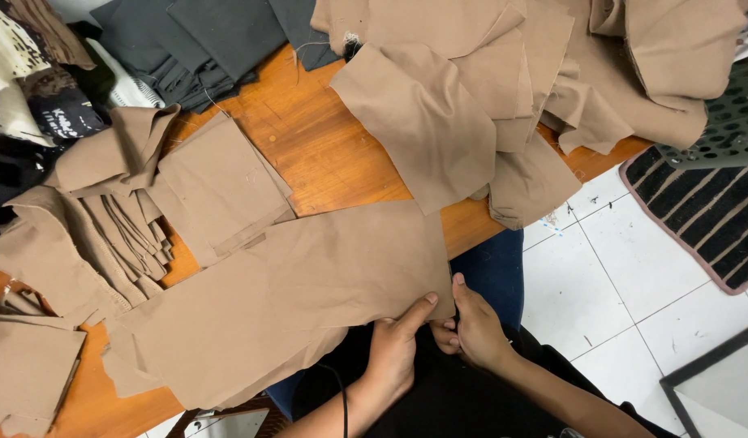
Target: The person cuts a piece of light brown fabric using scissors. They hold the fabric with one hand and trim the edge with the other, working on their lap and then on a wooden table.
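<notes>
A large tan fabric piece (293, 300) lies spread on the orange wooden table (325, 154), its near edge hanging toward my lap. My left hand (394, 345) pinches that near edge, thumb on top of the cloth. Beside it, my right hand (471, 324) grips the same fabric at its corner, thumb pointing up along the edge. The two hands are almost touching, and their fingers are partly hidden under the cloth.
A stack of folded tan pieces (122, 219) sits at the left. More tan pieces (487, 97) are heaped at the top right, with dark grey fabric (204, 40) at the top. A perforated green basket (735, 122) and a striped mat (715, 211) are on the white tiled floor (617, 276).
</notes>
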